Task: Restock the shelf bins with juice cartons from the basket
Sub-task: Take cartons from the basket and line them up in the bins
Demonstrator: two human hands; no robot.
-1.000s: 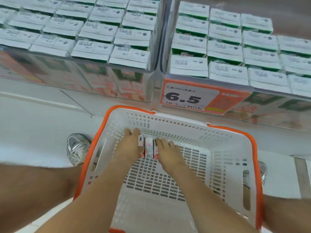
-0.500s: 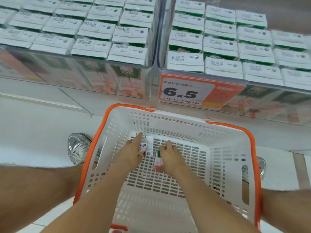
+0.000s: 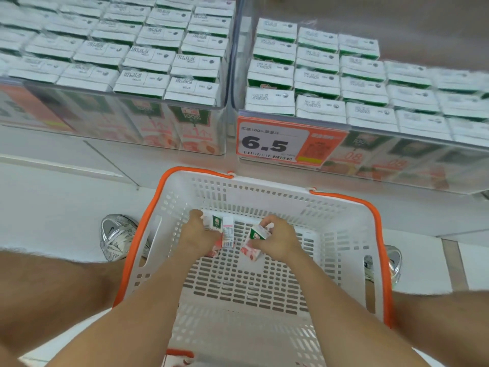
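A white plastic basket (image 3: 264, 197) with an orange rim sits on the floor below the shelf, and both hands reach down into its far half. The left hand (image 3: 198, 235) grips an upright carton (image 3: 223, 230) near the basket's far wall, its fingers (image 3: 196, 215) curled over the top and side. This carton shows a green panel with a small red logo, and beside it a white face with fine print and a barcode low down. Whether a further carton is pressed against it under the palm cannot be told. Just to its right, above the basket's slotted bottom, the right hand (image 3: 281, 242) holds a tilted carton (image 3: 254, 241), fingers (image 3: 272, 225) wrapped over its upper end and thumb along its side. This one has a white top, a green band with a red logo and a pink fruit print at its lower end. The two held cartons are near each other but apart. Beyond the basket, two clear bins stand side by side on the shelf: the left bin (image 3: 79, 123) and the right bin (image 3: 423, 160), both packed with rows of stocked cartons (image 3: 320, 107), white tops printed with date codes over green edges. An orange price tag (image 3: 275, 144) reading 6.5 hangs on the right bin's front, straight beyond the basket's far rim. A silver shoe (image 3: 116, 237) rests on the floor just left of the basket.
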